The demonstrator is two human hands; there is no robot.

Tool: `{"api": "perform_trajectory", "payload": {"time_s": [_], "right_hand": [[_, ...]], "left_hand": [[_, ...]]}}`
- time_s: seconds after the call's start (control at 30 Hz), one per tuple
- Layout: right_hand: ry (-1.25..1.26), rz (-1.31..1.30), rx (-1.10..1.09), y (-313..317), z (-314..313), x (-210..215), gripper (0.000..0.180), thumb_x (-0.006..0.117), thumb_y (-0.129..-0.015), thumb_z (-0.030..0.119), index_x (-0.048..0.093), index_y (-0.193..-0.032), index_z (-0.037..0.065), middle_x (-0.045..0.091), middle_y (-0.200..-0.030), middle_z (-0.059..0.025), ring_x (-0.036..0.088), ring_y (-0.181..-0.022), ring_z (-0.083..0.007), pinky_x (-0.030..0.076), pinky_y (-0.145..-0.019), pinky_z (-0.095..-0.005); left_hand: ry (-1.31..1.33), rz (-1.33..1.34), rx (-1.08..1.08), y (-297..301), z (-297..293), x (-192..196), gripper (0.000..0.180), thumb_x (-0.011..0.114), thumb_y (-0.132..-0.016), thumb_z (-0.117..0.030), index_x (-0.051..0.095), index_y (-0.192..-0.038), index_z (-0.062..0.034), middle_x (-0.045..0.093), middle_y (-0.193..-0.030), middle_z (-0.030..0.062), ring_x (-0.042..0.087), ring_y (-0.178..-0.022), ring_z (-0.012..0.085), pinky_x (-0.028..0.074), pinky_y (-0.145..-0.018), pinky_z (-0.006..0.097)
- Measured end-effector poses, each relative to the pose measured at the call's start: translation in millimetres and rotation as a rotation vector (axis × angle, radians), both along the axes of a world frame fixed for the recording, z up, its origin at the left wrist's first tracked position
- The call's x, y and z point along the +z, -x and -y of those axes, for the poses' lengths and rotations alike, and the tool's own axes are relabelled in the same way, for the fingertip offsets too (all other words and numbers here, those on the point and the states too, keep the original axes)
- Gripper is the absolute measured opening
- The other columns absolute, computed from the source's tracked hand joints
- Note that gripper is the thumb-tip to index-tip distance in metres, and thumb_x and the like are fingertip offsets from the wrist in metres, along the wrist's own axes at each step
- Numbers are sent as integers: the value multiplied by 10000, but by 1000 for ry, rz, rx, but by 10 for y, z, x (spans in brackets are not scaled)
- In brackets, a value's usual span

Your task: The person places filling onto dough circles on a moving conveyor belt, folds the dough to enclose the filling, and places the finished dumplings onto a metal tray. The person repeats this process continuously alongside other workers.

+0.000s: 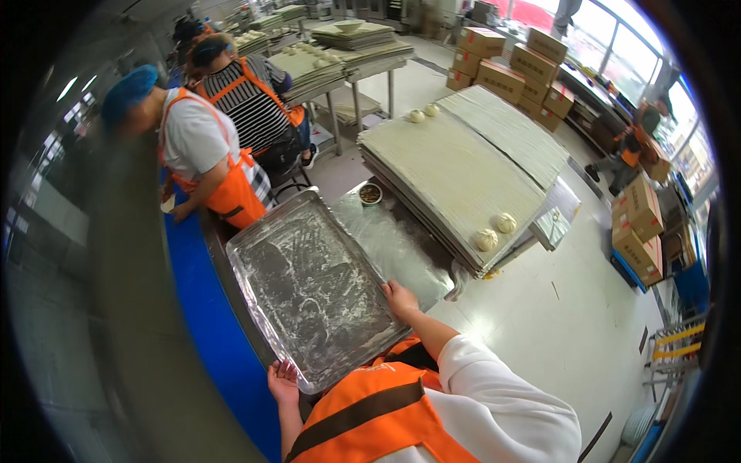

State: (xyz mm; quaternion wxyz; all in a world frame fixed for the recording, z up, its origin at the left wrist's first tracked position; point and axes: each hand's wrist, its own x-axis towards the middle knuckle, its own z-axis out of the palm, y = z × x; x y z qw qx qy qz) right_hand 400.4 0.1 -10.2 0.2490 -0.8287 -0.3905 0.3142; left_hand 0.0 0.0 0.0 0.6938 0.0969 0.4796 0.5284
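A floury metal tray point(312, 285) fills the centre-left of the frame, lying slantwise over the steel table point(401, 247). The left hand point(283, 382) grips its lower corner at bottom centre with fingers curled under the rim, and the right hand point(400, 299) is closed on its right edge near the middle of the frame. To the upper right, stacked boards point(455, 174) carry four dough balls point(495, 231), with a small bowl point(370, 194) just left of them.
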Motion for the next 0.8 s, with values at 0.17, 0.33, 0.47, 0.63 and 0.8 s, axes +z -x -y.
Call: {"api": "perform_trajectory", "payload": {"time_s": [0.17, 0.33, 0.47, 0.63, 0.8], "right_hand": [[-3, 129, -23, -443, 179, -172, 382, 348, -882, 447, 513, -960, 112, 591, -872, -205, 537, -839, -408, 414, -710, -487], [-31, 169, 24, -347, 230, -118, 375, 354, -885, 430, 499, -909, 86, 584, -850, -215, 529, -832, -421, 408, -692, -497], [-25, 234, 62, -312, 155, -80, 374, 346, -889, 424, 497, -899, 82, 582, -832, -222, 526, -820, -433, 407, -693, -504], [-58, 250, 82, -296, 150, -47, 376, 347, -891, 414, 497, -886, 69, 580, -794, -229, 529, -779, -443, 404, -647, -513], [-84, 329, 87, -350, 168, -159, 384, 347, -890, 412, 507, -874, 64, 585, -762, -224, 536, -731, -444, 403, -625, -512]], "left_hand": [[25, 112, 24, -513, 196, -133, 261, 453, -867, -319, 520, -963, -85, 612, -890, 118, 604, -766, 267, 522, -644, 340], [41, 154, 47, -425, 235, -86, 232, 464, -874, -281, 508, -952, -68, 612, -901, 159, 616, -775, 303, 531, -645, 363], [-6, 160, 58, -405, 229, -80, 237, 469, -872, -282, 493, -962, -64, 608, -916, 168, 616, -782, 306, 529, -643, 370], [-43, 173, 43, -410, 256, -90, 242, 474, -869, -271, 501, -978, -56, 611, -915, 167, 619, -775, 295, 525, -651, 369], [-65, 174, 42, -440, 237, -71, 226, 478, -871, -263, 494, -958, -55, 609, -899, 173, 625, -752, 293, 530, -606, 354]]}}
